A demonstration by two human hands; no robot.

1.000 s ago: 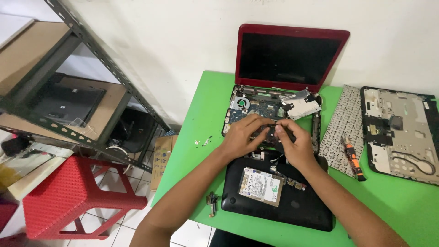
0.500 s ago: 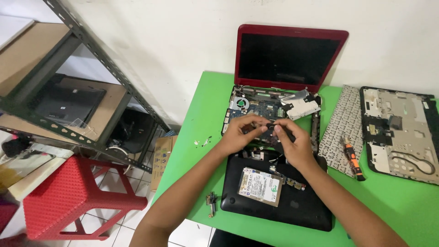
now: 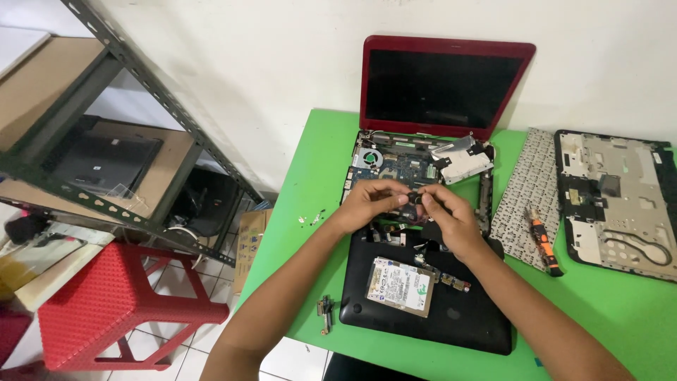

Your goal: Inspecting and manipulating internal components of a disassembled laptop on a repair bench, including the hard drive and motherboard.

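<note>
Black little part [image 3: 415,198] is pinched between both hands, left hand [image 3: 371,203] and right hand [image 3: 446,219] with fingertips closed round it, lifted just above the opened red laptop [image 3: 423,152] so the motherboard [image 3: 395,168] stays reachable underneath.

The laptop lid [image 3: 447,86] is showing glossy red plastic around a dark, matt screen, and the table [image 3: 310,183] is presenting a smooth, matt green surface. The drive [image 3: 399,286] is showing bare silvery metal under a paper label, lying on a matt black plastic cover [image 3: 451,324]. The stool [image 3: 106,310] is displaying textured red plastic.
</note>
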